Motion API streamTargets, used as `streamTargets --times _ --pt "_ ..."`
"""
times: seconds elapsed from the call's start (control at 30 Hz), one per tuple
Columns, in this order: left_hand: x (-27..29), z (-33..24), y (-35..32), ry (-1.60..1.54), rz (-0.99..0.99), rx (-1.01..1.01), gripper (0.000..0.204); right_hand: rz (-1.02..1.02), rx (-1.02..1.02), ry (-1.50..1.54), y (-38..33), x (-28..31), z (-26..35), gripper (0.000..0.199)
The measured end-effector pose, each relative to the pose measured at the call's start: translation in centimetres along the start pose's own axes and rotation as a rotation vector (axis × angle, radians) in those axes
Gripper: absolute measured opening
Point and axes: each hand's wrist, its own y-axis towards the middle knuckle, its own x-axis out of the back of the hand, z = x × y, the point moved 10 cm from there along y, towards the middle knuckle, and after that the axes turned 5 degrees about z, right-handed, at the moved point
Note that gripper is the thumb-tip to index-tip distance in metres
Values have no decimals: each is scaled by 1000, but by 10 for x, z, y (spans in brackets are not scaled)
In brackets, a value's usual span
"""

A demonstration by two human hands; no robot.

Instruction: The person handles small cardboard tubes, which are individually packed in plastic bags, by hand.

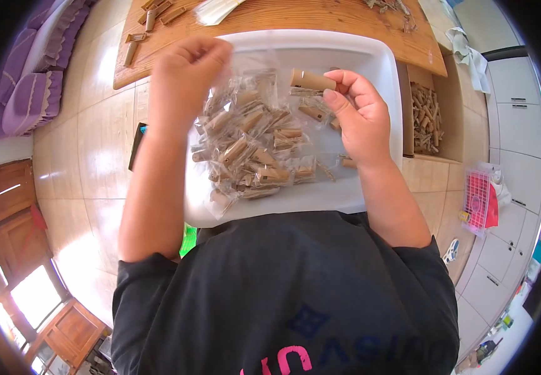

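Note:
My right hand (364, 112) grips a short tan cardboard tube (311, 80) between thumb and fingers, over the right part of a white plastic tub (380, 62). At the tub's upper left my left hand (192, 72) is raised, its fingers curled together and a little blurred. Something see-through shows faintly beside those fingertips, too unclear to make out. Below both hands, the tub holds a heap of clear plastic packets (245, 144) with similar tan tubes and twine-like bundles inside.
Behind the tub stands a wooden table (320, 15) bearing loose tubes (151, 15), a stack of clear bags (217, 9) and tangled twine (389, 6). A cardboard box (426, 119) full of tubes is at the right. Farther right are a pink basket (478, 200) and white cabinets (514, 137).

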Motion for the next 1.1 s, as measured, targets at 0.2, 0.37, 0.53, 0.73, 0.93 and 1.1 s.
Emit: streamTargets --times 0.2,0.37,0.53,0.73,0.93,1.1 --pt "-41 26 -34 -161 153 266 12 -81 213 -102 -5 3 25 21" --pt "-41 27 -34 -117 140 225 14 -140 280 -296 -8 11 34 18" --pt "-38 33 -35 -207 108 213 14 -122 183 -229 -6 13 24 18" --pt "-49 25 -37 -179 185 155 14 45 -106 -41 -1 4 -4 18" --pt "-83 45 -50 -251 489 346 27 241 -191 -74 -1 -6 -13 18" --pt "-98 55 -58 -286 609 459 31 360 -214 -220 0 -13 -14 17"
